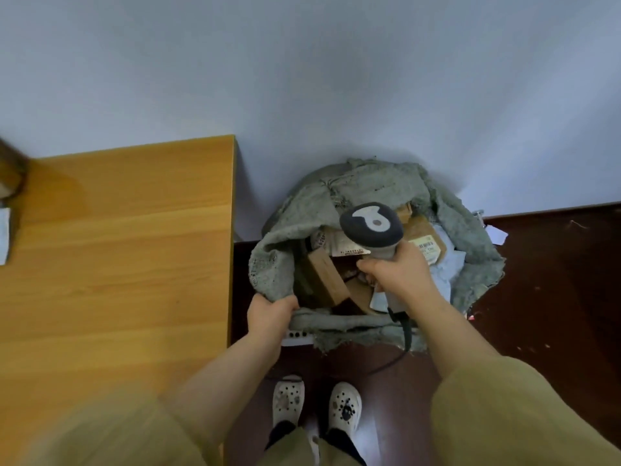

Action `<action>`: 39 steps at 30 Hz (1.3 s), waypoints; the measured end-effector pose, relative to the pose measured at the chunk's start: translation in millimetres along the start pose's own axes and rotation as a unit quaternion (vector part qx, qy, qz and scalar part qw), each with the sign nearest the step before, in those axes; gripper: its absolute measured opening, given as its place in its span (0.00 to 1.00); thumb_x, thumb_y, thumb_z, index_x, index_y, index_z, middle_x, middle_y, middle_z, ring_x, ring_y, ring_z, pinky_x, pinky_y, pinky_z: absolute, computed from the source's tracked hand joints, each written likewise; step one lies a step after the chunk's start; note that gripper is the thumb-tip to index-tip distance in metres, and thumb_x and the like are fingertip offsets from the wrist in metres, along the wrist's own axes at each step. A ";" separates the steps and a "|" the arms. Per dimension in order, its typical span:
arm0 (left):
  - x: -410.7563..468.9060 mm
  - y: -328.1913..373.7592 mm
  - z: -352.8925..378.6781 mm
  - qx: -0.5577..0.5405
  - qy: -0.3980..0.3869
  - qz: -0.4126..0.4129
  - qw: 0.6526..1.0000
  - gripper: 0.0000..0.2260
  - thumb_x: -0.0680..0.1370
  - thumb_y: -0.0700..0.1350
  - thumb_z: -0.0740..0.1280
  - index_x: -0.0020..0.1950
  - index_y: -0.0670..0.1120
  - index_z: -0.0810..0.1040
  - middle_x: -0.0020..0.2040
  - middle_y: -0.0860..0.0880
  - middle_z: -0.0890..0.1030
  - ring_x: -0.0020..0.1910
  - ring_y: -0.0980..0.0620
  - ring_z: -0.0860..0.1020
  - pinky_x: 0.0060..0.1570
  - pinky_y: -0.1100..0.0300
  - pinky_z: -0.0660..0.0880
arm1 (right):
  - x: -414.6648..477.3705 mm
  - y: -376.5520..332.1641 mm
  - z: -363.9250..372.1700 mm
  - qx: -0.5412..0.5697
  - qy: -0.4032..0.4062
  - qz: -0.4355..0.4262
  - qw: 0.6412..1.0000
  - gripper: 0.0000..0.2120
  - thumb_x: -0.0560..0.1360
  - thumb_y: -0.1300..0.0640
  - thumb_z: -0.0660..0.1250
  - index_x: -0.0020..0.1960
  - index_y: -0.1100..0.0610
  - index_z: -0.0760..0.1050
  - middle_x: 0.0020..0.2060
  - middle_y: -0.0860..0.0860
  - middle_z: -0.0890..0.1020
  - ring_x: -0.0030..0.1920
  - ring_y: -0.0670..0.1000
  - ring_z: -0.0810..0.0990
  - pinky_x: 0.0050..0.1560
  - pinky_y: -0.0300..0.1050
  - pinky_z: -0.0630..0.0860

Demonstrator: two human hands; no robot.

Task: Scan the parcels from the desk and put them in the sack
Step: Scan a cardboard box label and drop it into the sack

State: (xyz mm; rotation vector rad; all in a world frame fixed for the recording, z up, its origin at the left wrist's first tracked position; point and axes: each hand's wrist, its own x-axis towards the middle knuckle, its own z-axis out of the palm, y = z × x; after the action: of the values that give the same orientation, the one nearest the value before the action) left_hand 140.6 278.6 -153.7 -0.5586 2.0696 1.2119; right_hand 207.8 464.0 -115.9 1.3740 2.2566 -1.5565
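A grey woven sack stands open on the floor, right of the wooden desk. Inside it lie several parcels: a brown cardboard box, a brown padded envelope with a label and pale plastic mailers. My left hand grips the sack's near rim at its left corner. My right hand is over the sack's mouth and holds a grey handheld barcode scanner by its handle. The scanner's dark cable hangs down over the near rim.
A white wall rises behind the sack and the desk. At the desk's far left edge lie a white paper and a dark object. Dark red floor spreads to the right, with a paper scrap. My feet in white clogs stand just before the sack.
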 end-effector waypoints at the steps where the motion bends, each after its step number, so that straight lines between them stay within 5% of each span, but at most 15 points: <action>1: 0.7 -1.0 0.5 0.005 0.001 0.001 1.000 0.15 0.73 0.38 0.69 0.58 0.42 0.72 0.52 0.43 0.78 0.49 0.44 0.77 0.40 0.55 0.76 | -4.5 5.2 0.5 0.027 -0.005 0.016 0.999 0.06 0.69 0.60 0.73 0.43 0.61 0.78 0.33 0.56 0.83 0.36 0.55 0.82 0.44 0.58 0.81; 5: 3.2 -4.4 0.2 0.040 0.001 -0.006 0.999 0.20 0.72 0.40 0.72 0.61 0.40 0.70 0.53 0.42 0.77 0.49 0.43 0.78 0.50 0.48 0.79 | -31.4 12.5 0.7 0.120 -0.039 0.047 0.991 0.03 0.72 0.65 0.71 0.42 0.64 0.77 0.28 0.57 0.81 0.26 0.51 0.78 0.35 0.50 0.78; 8: -0.7 -5.4 -5.7 0.021 -0.027 -0.034 0.999 0.20 0.73 0.36 0.72 0.62 0.37 0.70 0.51 0.41 0.78 0.42 0.45 0.79 0.41 0.53 0.81 | -51.2 8.9 2.7 0.186 -0.057 0.056 0.979 0.03 0.73 0.65 0.70 0.42 0.62 0.76 0.27 0.57 0.79 0.25 0.52 0.77 0.29 0.45 0.76; 12: -9.8 0.7 -22.2 0.023 -0.048 0.001 0.999 0.24 0.74 0.33 0.69 0.68 0.34 0.66 0.63 0.35 0.75 0.57 0.39 0.78 0.48 0.51 0.80 | -75.5 -6.5 15.5 0.272 -0.094 0.078 0.955 0.03 0.73 0.65 0.69 0.45 0.63 0.76 0.26 0.57 0.78 0.24 0.52 0.77 0.26 0.42 0.75; 16: -23.3 21.1 -56.9 0.002 -0.030 0.017 0.999 0.31 0.78 0.33 0.64 0.77 0.43 0.54 0.71 0.38 0.65 0.66 0.38 0.70 0.61 0.46 0.74 | -102.7 -40.9 39.9 0.335 -0.169 0.117 0.919 0.03 0.74 0.65 0.69 0.42 0.64 0.76 0.26 0.57 0.78 0.24 0.51 0.76 0.26 0.42 0.75; 21: -32.2 44.4 -136.7 -0.007 0.029 0.074 0.997 0.26 0.79 0.34 0.62 0.76 0.42 0.58 0.67 0.41 0.68 0.52 0.44 0.75 0.54 0.52 0.78 | -135.8 -98.7 81.6 0.360 -0.258 0.131 0.887 0.03 0.75 0.65 0.67 0.45 0.65 0.75 0.27 0.56 0.76 0.23 0.50 0.74 0.23 0.40 0.74; 30: 16.5 50.1 -327.7 -0.063 0.149 0.118 0.980 0.24 0.78 0.36 0.65 0.74 0.42 0.64 0.68 0.41 0.69 0.38 0.52 0.74 0.55 0.47 0.78 | -176.6 -214.2 200.0 0.379 -0.404 0.140 0.821 0.03 0.73 0.64 0.65 0.46 0.64 0.75 0.28 0.53 0.74 0.21 0.48 0.73 0.21 0.37 0.72; 34: 69.2 54.6 -415.1 0.012 0.180 0.154 0.972 0.26 0.77 0.38 0.66 0.74 0.42 0.64 0.69 0.41 0.69 0.58 0.43 0.76 0.60 0.48 0.74 | -176.6 -264.3 274.9 0.447 -0.403 0.153 0.784 0.08 0.66 0.63 0.67 0.44 0.64 0.75 0.27 0.52 0.76 0.21 0.47 0.74 0.22 0.36 0.73; 39: 147.8 97.2 -506.4 0.120 0.234 0.230 0.937 0.22 0.77 0.41 0.65 0.70 0.42 0.68 0.66 0.41 0.72 0.62 0.41 0.73 0.50 0.57 0.69 | -163.8 -314.5 361.0 0.436 -0.337 0.140 0.823 0.02 0.71 0.64 0.65 0.44 0.62 0.75 0.27 0.52 0.75 0.22 0.47 0.73 0.23 0.36 0.73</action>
State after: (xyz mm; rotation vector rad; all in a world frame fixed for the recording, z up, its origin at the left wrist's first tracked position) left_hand -190.7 -124.0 -27.4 -0.2659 2.8259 1.1175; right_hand -57.6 54.3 17.4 0.9072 0.8849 -2.5321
